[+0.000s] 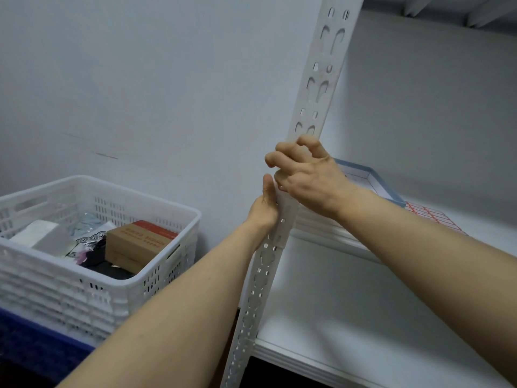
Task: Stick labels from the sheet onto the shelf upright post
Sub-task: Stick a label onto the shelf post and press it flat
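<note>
The white perforated upright post (319, 88) runs from the top of the view down to the bottom centre. My left hand (264, 205) holds its left edge at mid height, with the thumb lying up along the edge and the fingers hidden behind the post. Just above, my right hand (306, 175) lies across the post's front with its fingers curled. A small red-edged label (280, 188) peeks out under its thumb, against the post. The label sheet (432, 218), white with red-bordered labels, lies flat on the shelf board (349, 303) behind my right forearm.
A shallow box with a blue rim (373, 176) stands on the shelf beside the sheet. Left of the post, a white slotted crate (92, 278) with a cardboard box (140, 242) and packets sits on a blue crate (33, 348). A pale wall is behind.
</note>
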The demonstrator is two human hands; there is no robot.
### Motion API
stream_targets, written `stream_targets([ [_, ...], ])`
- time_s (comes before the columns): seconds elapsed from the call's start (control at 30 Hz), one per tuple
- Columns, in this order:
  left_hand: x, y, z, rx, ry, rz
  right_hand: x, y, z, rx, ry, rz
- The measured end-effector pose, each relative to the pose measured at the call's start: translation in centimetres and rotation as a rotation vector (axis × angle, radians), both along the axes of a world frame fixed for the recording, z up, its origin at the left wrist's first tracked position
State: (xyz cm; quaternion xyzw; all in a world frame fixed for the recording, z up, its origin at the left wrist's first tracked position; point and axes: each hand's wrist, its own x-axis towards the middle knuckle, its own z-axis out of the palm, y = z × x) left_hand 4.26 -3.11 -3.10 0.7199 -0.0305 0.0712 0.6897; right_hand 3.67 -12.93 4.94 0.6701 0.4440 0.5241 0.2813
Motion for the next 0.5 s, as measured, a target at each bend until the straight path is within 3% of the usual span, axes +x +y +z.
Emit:
stream_targets([
  [0.2,0.2,0.1,0.0,0.05,0.037,-0.006,0.9,0.5,-0.1,-0.092,-0.092,-0.045],
  [0.5,0.5,0.0,-0.1,0.027,0.041,-0.008,1.7,-0.6,-1.0,0.003,-0.129,-0.083],
])
